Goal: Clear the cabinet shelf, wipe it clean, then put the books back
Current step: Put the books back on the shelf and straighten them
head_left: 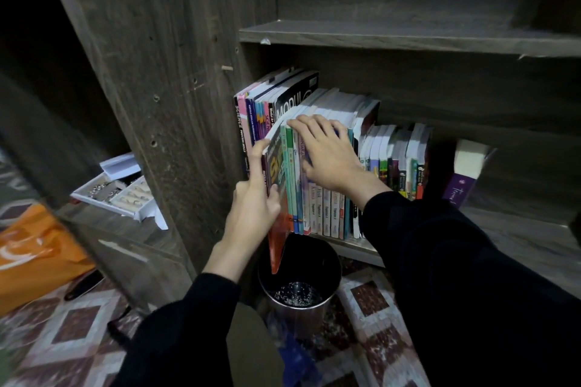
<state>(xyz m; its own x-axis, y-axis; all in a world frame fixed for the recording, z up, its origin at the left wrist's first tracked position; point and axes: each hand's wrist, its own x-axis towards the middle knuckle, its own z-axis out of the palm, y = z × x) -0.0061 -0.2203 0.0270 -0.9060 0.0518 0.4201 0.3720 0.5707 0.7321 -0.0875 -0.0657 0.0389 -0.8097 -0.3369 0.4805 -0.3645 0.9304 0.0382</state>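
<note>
A row of upright books [327, 217] fills the left part of the cabinet shelf [515, 239]. My left hand [256, 198] grips a red-orange book [278, 229] that tilts out of the row, its lower corner hanging past the shelf edge. My right hand [327, 154] lies over the tops of the middle books, fingers spread and bent over their upper edges. Taller books [251, 122] stand at the far left against the cabinet wall. More small books [399, 163] stand to the right, and a purple book [462, 179] leans alone further right.
A black round bin [300, 280] stands on the floor right below the shelf edge. The upper shelf [408, 38] holds nothing. To the left, a white tray with small items [119, 195] sits on a lower ledge, beside an orange bag [34, 254]. Patterned tiles cover the floor.
</note>
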